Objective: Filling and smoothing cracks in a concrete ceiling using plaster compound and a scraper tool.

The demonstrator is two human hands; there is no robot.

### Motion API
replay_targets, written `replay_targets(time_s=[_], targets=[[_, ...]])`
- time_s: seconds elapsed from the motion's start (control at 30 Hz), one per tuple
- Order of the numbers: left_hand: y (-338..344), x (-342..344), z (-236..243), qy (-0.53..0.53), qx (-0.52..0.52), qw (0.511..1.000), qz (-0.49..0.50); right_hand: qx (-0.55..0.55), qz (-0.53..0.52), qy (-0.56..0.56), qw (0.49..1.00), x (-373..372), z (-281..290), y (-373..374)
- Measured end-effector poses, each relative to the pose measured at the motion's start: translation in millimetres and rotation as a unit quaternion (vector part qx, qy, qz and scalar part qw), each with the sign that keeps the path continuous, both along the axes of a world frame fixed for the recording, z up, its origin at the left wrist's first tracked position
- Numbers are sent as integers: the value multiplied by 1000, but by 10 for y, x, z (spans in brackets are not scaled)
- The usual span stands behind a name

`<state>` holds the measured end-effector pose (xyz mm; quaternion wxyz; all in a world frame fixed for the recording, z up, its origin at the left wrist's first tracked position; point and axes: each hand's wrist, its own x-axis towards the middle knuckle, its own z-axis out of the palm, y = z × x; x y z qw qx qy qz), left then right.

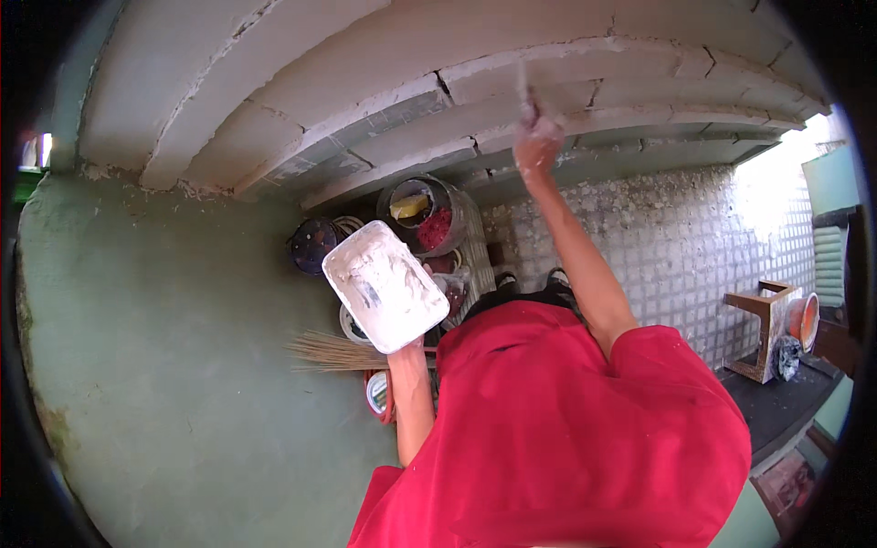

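My left hand (413, 350) supports a white rectangular plastic tub (429, 321) from below, with fingertips showing at its right side. Thick white paste (379, 274) covers the tub's inside. My right hand (539, 142), smeared with white, is raised at the end of an outstretched arm. Its fingers are closed round what looks like a putty knife (523, 84), its thin blade blurred and pointing up. Behind the blade is a pale block wall (566, 78) with rough joints and dark gaps. Whether the blade touches the wall, I cannot tell.
Below the wall stand a large bucket (452, 196) with yellow and red items inside and a dark speckled container (307, 245). A stick broom (320, 352) lies by the green wall (183, 338). At right, a wooden stool (756, 315) and an orange-lined bowl (804, 321) stand near tiled floor (658, 215).
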<state>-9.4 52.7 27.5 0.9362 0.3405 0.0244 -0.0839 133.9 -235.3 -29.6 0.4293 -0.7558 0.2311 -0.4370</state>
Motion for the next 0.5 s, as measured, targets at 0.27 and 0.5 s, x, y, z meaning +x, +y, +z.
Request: replay_targets(time_s=[0.27,0.5], targets=[[138,-48,-92,-37,73,996,25,-61,-35,35,997,392,-75,405],[158,-41,-188,-217,589,776,59,-66,45,13,997,183,-337,127]])
